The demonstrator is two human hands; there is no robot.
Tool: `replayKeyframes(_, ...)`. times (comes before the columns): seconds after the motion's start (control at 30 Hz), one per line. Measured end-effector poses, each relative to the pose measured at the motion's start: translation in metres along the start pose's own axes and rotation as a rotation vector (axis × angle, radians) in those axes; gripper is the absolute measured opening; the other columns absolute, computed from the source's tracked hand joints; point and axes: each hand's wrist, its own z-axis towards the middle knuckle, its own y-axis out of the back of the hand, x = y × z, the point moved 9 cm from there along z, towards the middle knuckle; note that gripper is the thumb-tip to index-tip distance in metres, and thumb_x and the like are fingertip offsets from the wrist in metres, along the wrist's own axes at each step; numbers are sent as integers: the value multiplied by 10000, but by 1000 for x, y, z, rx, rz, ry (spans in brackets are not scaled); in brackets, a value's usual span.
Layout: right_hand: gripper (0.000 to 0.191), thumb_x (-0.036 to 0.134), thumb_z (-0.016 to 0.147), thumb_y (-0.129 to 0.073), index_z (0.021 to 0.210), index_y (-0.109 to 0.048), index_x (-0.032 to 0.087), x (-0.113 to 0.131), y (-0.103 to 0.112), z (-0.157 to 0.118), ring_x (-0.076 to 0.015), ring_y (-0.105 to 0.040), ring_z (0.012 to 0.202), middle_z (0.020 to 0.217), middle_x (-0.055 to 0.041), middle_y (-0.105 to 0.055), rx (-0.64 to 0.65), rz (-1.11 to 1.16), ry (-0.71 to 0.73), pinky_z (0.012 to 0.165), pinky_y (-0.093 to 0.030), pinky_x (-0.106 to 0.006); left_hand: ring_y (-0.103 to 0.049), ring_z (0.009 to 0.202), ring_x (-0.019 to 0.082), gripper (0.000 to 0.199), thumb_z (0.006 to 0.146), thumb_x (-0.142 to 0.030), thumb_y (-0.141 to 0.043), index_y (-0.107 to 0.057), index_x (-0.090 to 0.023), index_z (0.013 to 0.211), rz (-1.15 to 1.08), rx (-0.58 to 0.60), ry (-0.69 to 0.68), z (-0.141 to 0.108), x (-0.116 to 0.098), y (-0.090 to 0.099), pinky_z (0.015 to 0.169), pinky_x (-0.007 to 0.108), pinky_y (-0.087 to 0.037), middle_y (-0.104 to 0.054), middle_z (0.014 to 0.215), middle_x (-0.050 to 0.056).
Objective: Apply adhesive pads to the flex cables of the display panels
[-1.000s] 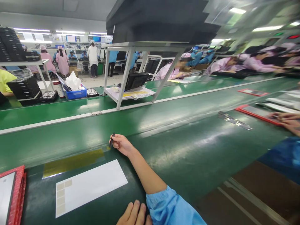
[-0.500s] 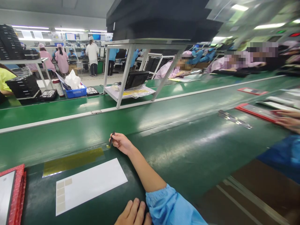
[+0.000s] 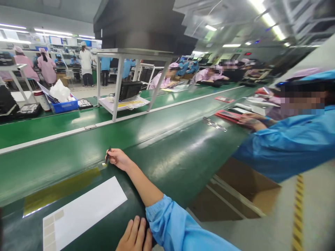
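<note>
Black tweezers [image 3: 108,155] are pinched in my right hand [image 3: 117,158], out over the green bench. At their tip is a small yellowish piece [image 3: 104,164], just past the right end of a yellow film sheet [image 3: 62,184]. Whether the piece is gripped or only touched, I cannot tell. Nearer me lies a white sheet [image 3: 89,207], with several beige squares [image 3: 49,230] along its left edge and one beside the top. My left hand [image 3: 136,235] rests at the bottom edge of the view, fingers stretched out, right of the white sheet and holding nothing visible.
Along the green bench [image 3: 167,153], metal tools [image 3: 214,124] lie to the right. Past them a co-worker's hands [image 3: 251,120] rest at a red-edged tray [image 3: 227,116]. A white-legged stand [image 3: 119,87] rises beyond the belt, and a blue bin [image 3: 65,105] stands at its left.
The view has swung right, so the bench items appear further left and the co-worker at the right shows more. My right hand still holds the tweezers beside the film's end.
</note>
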Motion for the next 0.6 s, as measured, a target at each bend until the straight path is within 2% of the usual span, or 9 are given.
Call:
replayKeyframes(0.13,244,350,1051,-663,1011,-628,112,1,0,2,-49,-471,540,809,14,-590,0,8,4,469,-413,-146,-588,1309,282,384,1113,-333,-420,-645,-146,1363,-28,-6,1,4,3,4,1115,397,-427,-630,1418,110)
replayKeyframes(0.6,247,358,1054,-659,1032,-634,112,2,3,1,-54,-489,552,825,8,-602,1,24,-3,481,-431,-152,-562,1361,274,384,1122,-308,-402,-635,-142,1378,-64,62,16,8,5,12,1163,403,-388,-622,1440,113)
